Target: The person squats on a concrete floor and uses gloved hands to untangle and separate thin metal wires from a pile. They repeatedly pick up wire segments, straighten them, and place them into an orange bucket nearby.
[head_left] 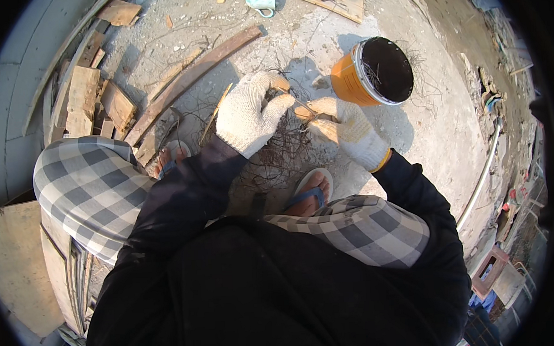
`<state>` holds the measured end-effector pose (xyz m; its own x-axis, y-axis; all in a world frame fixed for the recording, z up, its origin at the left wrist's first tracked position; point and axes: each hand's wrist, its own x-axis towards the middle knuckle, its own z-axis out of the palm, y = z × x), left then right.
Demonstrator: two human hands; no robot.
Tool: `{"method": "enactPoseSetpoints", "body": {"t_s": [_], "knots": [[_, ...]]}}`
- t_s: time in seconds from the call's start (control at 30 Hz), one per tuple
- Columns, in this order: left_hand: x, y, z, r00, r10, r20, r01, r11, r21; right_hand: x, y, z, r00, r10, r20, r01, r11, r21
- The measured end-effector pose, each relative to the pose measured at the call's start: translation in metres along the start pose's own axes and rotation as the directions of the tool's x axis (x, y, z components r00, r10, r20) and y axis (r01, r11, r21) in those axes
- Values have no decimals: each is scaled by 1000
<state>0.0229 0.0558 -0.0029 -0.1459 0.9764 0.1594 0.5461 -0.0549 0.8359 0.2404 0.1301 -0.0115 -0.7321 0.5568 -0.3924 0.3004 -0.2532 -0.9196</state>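
Thin metal wire (299,103) spanning between gloved left grip (250,112) and gloved right grip (348,128), pinched in both, tangled wire heap (283,152) below

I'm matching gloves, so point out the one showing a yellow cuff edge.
The right-hand glove: a yellow cuff edge meets the dark sleeve; the left-hand glove shows none.

From here I read an outdoor work yard: sunlit rough ground (441,142), scrap boards (82,98) heaped at left, tangled wire (283,152), an orange bucket (348,81).
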Motion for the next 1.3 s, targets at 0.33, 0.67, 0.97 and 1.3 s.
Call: {"method": "enactPoseSetpoints", "body": {"t_s": [0.33, 0.67, 0.97, 1.3], "knots": [[-1, -4, 1, 981, -192, 18, 193, 973, -127, 3, -1, -5, 989, -151, 4, 148, 969, -197], [-3, 12, -2, 975, 25, 219, 1, 993, -117, 2, -9, -10, 837, -539, 90, 415, 519, -747], [10, -34, 0, 998, 59, 39, -62, 993, 97, -6, -2, -16, 880, -463, -110, 330, 760, -560], [10, -19, -4, 977, -168, 131, 112, 928, 355, 3, 0, -21, 683, -709, 175, 587, 392, -708]]}}
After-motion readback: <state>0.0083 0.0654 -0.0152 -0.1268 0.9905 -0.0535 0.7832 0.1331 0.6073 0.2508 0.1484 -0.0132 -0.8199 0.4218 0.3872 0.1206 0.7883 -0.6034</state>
